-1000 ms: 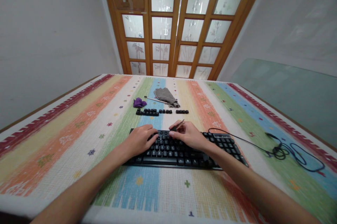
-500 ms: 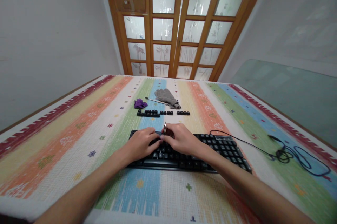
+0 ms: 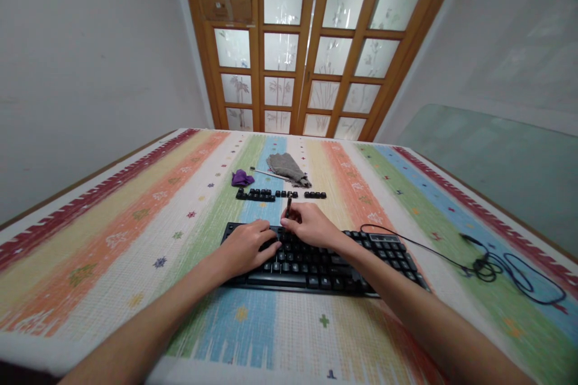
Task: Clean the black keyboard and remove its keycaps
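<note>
A black keyboard (image 3: 280,279) lies across the table in front of me, with its top row partly hidden by my hands. My left hand (image 3: 247,246) rests open on the keyboard's left part, thumb apart from the fingers. Just above the keyboard's far edge, my right hand (image 3: 311,223) pinches a small slim tool (image 3: 289,205), held upright. Its exact kind is too small to tell. Beyond the hands, loose black keycaps lie in rows: a longer left group (image 3: 256,195), a short middle group (image 3: 280,194) and a right group (image 3: 315,195).
Behind the keycaps lie a purple cloth (image 3: 242,178), a grey cloth (image 3: 289,168) and a thin brush-like stick (image 3: 266,173). The keyboard's cable (image 3: 485,267) is coiled at the right. A striped tablecloth (image 3: 149,240) covers the table, with wooden-framed doors (image 3: 307,41) beyond it.
My right hand has moved away from my left fingers, slightly up and toward the keycap rows, carrying the small tool. My left hand stays on the keyboard.
</note>
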A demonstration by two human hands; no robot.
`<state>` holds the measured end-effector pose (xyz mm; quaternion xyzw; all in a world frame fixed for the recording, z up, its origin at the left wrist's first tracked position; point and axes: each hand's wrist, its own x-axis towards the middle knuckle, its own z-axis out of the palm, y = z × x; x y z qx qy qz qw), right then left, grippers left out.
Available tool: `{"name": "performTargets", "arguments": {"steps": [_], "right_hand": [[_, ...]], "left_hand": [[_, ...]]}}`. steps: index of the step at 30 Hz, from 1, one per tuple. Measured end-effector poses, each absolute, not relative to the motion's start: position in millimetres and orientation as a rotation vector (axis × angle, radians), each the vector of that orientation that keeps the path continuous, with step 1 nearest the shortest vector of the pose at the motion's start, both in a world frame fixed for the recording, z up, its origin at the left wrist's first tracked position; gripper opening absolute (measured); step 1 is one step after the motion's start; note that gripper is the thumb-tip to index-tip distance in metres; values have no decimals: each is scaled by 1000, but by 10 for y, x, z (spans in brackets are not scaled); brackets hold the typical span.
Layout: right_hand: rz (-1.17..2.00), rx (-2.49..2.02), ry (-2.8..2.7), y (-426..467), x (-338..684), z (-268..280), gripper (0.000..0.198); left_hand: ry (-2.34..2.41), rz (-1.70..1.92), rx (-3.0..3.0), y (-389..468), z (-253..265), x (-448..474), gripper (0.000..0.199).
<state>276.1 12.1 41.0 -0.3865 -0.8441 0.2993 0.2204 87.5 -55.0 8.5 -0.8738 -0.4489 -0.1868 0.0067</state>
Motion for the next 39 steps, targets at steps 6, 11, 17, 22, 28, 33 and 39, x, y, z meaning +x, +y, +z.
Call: {"name": "performTargets", "arguments": {"steps": [6,11,17,22,28,33,39], "right_hand": [[857,-1116,-2308,159,2746,386,10],[967,-1114,-2260,206,2763,342,13],[968,-970,-2220,137,2835,425,9],[922,-919,-2242,62,2889,504,8],[986,-844,-2207,16,2922,544,10],[968,-771,-2237,-26,2948,616,11],[1022,-716,-2271,-39,3012,676,14]], "left_hand": [[-1415,-550,-2749,-544,90,869,26],[-1427,-605,-2772,-541,99,863,26],[-1476,-692,-2767,-529,94,854,23],[-1503,-804,-2819,-532,109,876,25],[-1585,-957,-2875,-549,178,928,24],[-1738,-1183,-2924,-542,222,940,24],[-1999,-1403,-3062,-555,274,929,33]]}}
